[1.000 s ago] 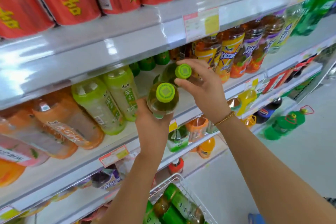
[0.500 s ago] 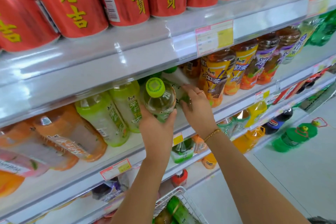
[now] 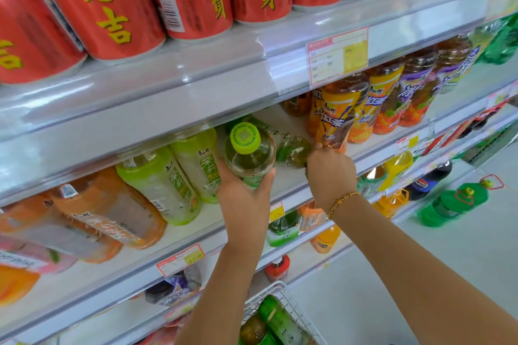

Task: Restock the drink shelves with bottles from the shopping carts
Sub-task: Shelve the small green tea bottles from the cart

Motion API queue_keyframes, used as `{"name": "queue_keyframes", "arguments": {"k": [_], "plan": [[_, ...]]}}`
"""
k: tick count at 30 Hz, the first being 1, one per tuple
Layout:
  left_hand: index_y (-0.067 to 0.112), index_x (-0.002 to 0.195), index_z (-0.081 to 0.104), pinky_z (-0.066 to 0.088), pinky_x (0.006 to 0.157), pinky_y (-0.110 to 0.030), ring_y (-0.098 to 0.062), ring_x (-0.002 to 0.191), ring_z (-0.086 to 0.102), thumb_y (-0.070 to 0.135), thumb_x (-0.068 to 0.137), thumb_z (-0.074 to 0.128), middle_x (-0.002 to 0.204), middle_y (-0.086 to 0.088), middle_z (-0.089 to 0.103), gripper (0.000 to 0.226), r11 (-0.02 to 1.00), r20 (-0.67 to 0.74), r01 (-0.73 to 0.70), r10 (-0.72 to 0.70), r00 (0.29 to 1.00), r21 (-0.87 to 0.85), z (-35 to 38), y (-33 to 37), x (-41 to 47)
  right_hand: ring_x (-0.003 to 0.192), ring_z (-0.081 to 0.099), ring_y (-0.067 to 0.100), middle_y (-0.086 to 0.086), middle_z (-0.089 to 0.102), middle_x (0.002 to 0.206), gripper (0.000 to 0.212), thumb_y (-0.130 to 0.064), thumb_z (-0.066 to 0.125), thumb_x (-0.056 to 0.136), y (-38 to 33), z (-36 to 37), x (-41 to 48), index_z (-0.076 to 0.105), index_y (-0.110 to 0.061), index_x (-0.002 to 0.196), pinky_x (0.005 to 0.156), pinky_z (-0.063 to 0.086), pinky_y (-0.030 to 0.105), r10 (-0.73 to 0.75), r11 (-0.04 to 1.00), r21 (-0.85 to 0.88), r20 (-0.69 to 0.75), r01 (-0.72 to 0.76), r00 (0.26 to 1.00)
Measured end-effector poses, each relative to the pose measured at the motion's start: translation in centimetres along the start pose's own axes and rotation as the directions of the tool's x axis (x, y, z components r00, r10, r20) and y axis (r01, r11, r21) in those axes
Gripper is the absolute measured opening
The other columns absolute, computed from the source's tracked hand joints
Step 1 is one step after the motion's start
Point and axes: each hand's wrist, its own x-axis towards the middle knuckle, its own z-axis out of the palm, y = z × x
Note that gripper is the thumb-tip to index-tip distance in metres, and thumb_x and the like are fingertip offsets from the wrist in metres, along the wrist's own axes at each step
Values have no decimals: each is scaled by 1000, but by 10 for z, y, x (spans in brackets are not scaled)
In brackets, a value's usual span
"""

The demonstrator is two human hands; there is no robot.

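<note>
Top shelf: red cans [image 3: 112, 8], yellow characters 吉 and 寶. Orange-labelled bottles [image 3: 339, 109] read 红茶. Left grip [image 3: 246, 202] is clamped round the green-capped bottle [image 3: 249, 157] at the middle shelf [image 3: 288, 185] edge. Cap faces the camera; long axis runs into the shelf. Right grip [image 3: 330, 173] is curled beside the second bottle [image 3: 294, 152] further in; cannot tell whether it holds it.

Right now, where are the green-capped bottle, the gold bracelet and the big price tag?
Bottle [image 3: 249, 159]: head view, clear shoulder under the cap.
Bracelet [image 3: 342, 200]: head view, beads on the right wrist.
Price tag [image 3: 337, 55]: head view, middle of the card.
</note>
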Motion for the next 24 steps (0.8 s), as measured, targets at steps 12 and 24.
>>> {"name": "queue_keyframes", "arguments": {"k": [12,24], "plan": [[4,136,38,45,89,-19,-23,104,63,26,71,81,116,-10,66,81,1000,18,23,-23,1000,17,-6,5,-3,82,63,24,5,54,109,30,-25,60,87,13,-44,-43,58,-14,114,58,56,39,11,688,598,-573,410,819],[5,136,40,40,76,-12,-22,98,64,26,70,81,113,-6,67,81,994,73,13,-21,997,108,-13,7,7,98,61,12,2,64,106,27,-13,63,86,1,-50,2,59,-14,112,89,51,31,96,202,897,-418,393,903]]}}
